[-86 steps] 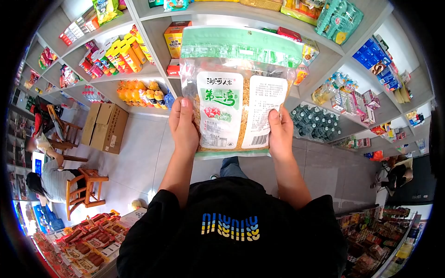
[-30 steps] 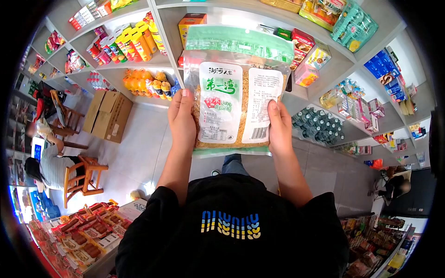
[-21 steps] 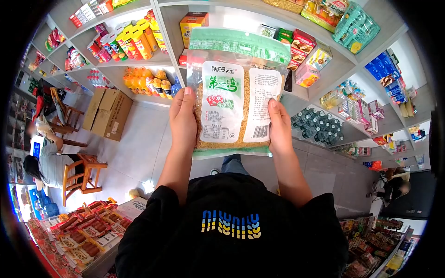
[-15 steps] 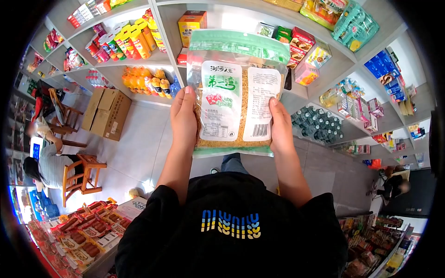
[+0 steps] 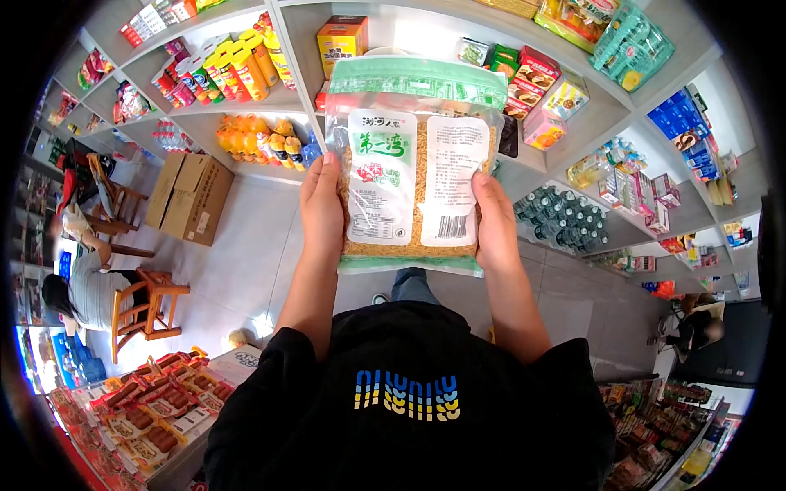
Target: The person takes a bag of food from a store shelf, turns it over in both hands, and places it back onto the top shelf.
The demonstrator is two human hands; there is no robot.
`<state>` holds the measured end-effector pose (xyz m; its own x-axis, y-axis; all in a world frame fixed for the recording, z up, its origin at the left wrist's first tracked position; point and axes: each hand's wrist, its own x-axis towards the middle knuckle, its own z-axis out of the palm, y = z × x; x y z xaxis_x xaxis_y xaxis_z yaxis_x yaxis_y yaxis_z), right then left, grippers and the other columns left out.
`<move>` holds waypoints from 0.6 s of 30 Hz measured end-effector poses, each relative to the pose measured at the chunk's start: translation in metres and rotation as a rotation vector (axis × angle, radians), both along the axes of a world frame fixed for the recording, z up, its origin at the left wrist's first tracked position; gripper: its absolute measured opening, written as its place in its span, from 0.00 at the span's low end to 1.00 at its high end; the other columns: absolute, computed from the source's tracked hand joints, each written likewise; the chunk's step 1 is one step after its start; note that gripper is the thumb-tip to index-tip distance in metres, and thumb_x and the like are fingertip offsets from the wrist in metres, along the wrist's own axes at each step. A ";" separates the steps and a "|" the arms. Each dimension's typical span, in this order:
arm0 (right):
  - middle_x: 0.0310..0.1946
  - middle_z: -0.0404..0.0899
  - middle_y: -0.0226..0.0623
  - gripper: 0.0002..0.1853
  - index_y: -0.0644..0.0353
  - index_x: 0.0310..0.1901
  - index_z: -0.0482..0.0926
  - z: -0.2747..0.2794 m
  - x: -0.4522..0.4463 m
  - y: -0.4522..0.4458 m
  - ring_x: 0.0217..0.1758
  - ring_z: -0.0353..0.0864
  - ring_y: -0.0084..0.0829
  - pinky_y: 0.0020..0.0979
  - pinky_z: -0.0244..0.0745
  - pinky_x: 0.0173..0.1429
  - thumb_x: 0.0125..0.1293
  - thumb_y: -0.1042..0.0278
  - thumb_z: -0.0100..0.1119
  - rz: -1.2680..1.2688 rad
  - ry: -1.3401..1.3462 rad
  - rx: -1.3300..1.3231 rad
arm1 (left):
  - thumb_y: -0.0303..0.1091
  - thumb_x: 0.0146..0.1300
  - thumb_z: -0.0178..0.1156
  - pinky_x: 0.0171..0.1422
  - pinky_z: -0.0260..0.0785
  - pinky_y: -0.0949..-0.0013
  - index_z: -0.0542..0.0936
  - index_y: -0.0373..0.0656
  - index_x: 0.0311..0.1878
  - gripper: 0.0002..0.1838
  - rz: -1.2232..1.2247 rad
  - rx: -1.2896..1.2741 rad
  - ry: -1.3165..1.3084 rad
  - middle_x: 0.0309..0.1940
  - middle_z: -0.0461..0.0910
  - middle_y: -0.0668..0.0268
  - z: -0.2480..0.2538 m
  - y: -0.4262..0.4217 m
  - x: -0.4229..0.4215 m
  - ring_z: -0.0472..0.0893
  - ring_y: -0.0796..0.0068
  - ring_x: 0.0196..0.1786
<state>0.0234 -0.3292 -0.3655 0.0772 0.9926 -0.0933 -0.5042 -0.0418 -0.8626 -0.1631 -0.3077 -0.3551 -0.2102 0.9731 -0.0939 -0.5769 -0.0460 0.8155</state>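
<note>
Between my hands is a clear plastic bag of golden grain (image 5: 421,188), with green bands at top and bottom and two white printed labels facing me. My left hand (image 5: 322,214) grips its left edge, thumb on the front. On the opposite edge my right hand (image 5: 496,219) holds it the same way, its thumb near the barcode label. The fingers behind the bag are hidden on both sides. The bag is held up in front of the shelves, above the grey floor.
Shelves ahead hold a yellow-orange box (image 5: 342,42), red snack boxes (image 5: 532,80) and orange drink bottles (image 5: 246,137). A cardboard box (image 5: 190,199) stands on the floor at left. Nearby, a person (image 5: 92,286) sits on a wooden chair (image 5: 155,307). Packaged sausages (image 5: 155,409) lie lower left.
The bag has shifted very slightly left and its face has tilted a little, so its labels look less glossy. Both hands keep their grip.
</note>
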 end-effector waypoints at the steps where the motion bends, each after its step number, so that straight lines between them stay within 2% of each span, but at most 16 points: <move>1: 0.36 0.75 0.34 0.15 0.64 0.40 0.70 0.001 -0.001 0.000 0.38 0.73 0.19 0.21 0.68 0.43 0.64 0.58 0.47 0.001 0.000 0.000 | 0.36 0.65 0.44 0.35 0.67 0.79 0.71 0.36 0.41 0.13 -0.008 0.004 -0.004 0.32 0.76 0.66 -0.004 0.001 -0.001 0.75 0.82 0.32; 15: 0.38 0.75 0.35 0.17 0.66 0.44 0.69 -0.005 0.003 0.000 0.40 0.73 0.21 0.22 0.68 0.45 0.63 0.58 0.48 0.015 0.015 -0.053 | 0.37 0.65 0.44 0.34 0.66 0.80 0.71 0.37 0.39 0.13 -0.040 -0.005 0.029 0.31 0.76 0.67 -0.012 0.004 0.001 0.75 0.83 0.30; 18: 0.38 0.75 0.36 0.17 0.66 0.44 0.69 -0.010 0.008 0.000 0.40 0.73 0.21 0.23 0.68 0.45 0.63 0.58 0.49 0.009 -0.013 -0.039 | 0.38 0.64 0.44 0.31 0.65 0.81 0.72 0.38 0.37 0.13 -0.088 -0.031 0.099 0.28 0.75 0.69 -0.016 0.006 0.000 0.73 0.85 0.27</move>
